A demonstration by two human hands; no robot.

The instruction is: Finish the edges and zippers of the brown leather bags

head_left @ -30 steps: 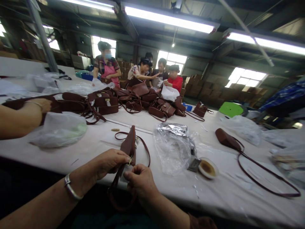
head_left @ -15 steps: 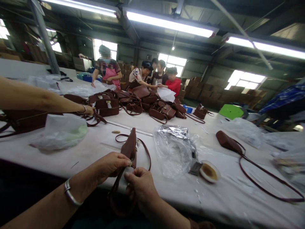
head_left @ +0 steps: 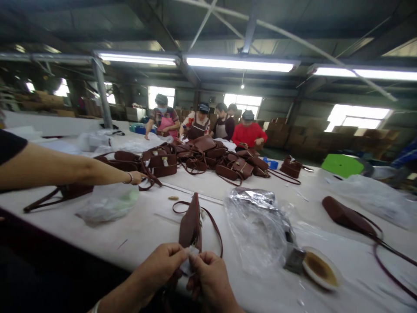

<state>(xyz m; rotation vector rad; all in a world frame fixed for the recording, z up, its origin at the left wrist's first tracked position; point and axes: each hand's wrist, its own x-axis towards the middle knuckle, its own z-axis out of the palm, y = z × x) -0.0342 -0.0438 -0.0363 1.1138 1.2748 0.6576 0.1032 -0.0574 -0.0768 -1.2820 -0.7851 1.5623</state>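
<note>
A brown handbag (head_left: pixel 189 224) stands on end in front of me at the near edge of the table, its zipper side turned to the right and its strap looped behind. At its lower end, a small whitish wrapper (head_left: pixel 193 252) covers the zipper pull area. My left hand (head_left: pixel 163 265) pinches this wrapper from the left between thumb and finger. From the right, my right hand (head_left: pixel 211 274) is closed on the same wrapper, its fingers curled beneath. The bag's bottom part is hidden behind my hands.
A heap of brown handbags (head_left: pixel 208 152) covers the table's far side. A co-worker's arm (head_left: pixel 81 169) reaches in from the left. Clear plastic bags (head_left: pixel 254 234), a metal block (head_left: pixel 295 258) and a dish with brown residue (head_left: pixel 321 267) lie to the right. Several people stand opposite.
The view has tilted up and swung left. My left fingers have come from the zipper pull to the wrapper, close against my right fingers. The person in red has turned toward the table.
</note>
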